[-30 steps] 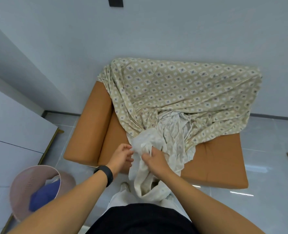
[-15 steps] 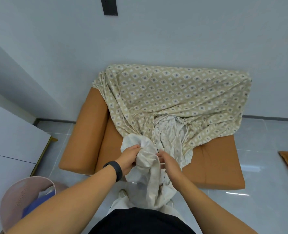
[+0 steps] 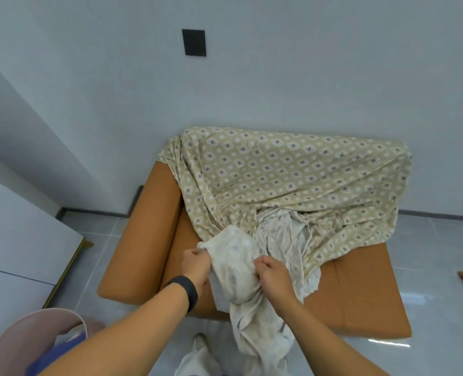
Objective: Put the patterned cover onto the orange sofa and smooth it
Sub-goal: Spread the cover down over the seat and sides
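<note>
Your left hand (image 3: 196, 264) and right hand (image 3: 272, 275) both clamp the patterned cover (image 3: 292, 180), bunched at the orange sofa (image 3: 143, 240) seat's front edge; backrest draped.

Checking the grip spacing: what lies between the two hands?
In the head view, a bunched pale fold of the patterned cover spans from the left hand to the right hand.

Cover (image 3: 292, 175) on sofa (image 3: 149, 240), basket (image 3: 21, 340) left
</note>
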The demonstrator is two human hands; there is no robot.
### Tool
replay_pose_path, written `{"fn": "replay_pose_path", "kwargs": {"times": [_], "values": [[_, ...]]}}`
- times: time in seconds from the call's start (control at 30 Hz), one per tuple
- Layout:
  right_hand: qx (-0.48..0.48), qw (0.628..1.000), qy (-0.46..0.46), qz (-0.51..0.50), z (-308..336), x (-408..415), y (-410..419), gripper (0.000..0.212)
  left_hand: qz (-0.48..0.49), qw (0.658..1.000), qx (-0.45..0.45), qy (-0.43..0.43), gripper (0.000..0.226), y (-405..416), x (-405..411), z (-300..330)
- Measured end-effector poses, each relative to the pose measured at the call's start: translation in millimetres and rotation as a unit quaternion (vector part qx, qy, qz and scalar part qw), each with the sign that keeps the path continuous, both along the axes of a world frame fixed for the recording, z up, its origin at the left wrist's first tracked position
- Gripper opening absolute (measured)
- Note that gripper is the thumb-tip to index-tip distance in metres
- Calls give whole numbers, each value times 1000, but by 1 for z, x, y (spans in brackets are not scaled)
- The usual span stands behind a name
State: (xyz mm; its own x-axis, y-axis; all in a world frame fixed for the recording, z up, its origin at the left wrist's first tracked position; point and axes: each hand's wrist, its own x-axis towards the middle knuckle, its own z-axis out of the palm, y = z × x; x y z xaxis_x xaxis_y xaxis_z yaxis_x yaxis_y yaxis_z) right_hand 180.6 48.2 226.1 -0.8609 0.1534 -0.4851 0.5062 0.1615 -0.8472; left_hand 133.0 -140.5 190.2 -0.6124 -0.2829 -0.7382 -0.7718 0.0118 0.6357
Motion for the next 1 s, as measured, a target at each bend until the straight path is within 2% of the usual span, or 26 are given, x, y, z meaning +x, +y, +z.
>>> {"fn": "replay_pose_path", "kwargs": {"times": [0.03,0.1,0.17,0.23,0.3,0.33,0.4,0.43,0.5,0.53,0.6,0.63,0.67,0.73,0.8,0.87,0.93,1.0], "values": [[-2,1000,5,2,0,-2,2,33,11,999,-3,31,38,1,-7,1],[-9,1000,-2,4,4,1,5,29,-41,997,25,55,56,4,-11,2],[7,1000,-11,7,8,2,12,20,-111,991,72,18,66,12,-13,6],[45,999,-23,12,7,4,24,18,-223,969,101,-27,57,23,-4,22],[63,997,-41,20,9,7,38,22,-351,931,95,-20,36,39,6,28],[65,996,-52,19,11,7,45,21,-390,917,86,-8,35,47,11,29],[57,994,-86,22,8,11,59,29,-413,905,101,16,46,63,25,29],[50,992,-113,24,7,12,66,39,-421,898,123,32,46,71,31,31],[12,981,-192,13,-6,12,78,64,-444,881,160,44,23,84,42,34],[-22,971,-236,3,-9,17,83,65,-465,867,179,30,5,90,49,38],[-61,962,-266,6,-14,24,90,50,-489,856,169,-3,11,93,56,50],[-66,965,-253,3,-16,30,92,46,-490,859,147,-17,12,94,59,50],[-76,971,-226,-5,-18,30,94,51,-465,877,118,-12,13,95,59,48],[-104,978,-180,-5,-21,29,95,65,-346,936,69,-1,20,94,55,38],[-114,981,-153,41,-13,35,91,60,-200,977,79,-4,27,91,55,33],[-123,978,-138,97,-2,43,90,44,-161,977,132,-41,37,93,57,31],[-137,974,-127,131,4,50,89,41,-221,956,167,-95,43,97,63,29],[-141,971,-130,142,7,57,94,44,-269,943,169,-101,48,104,75,25]]}}
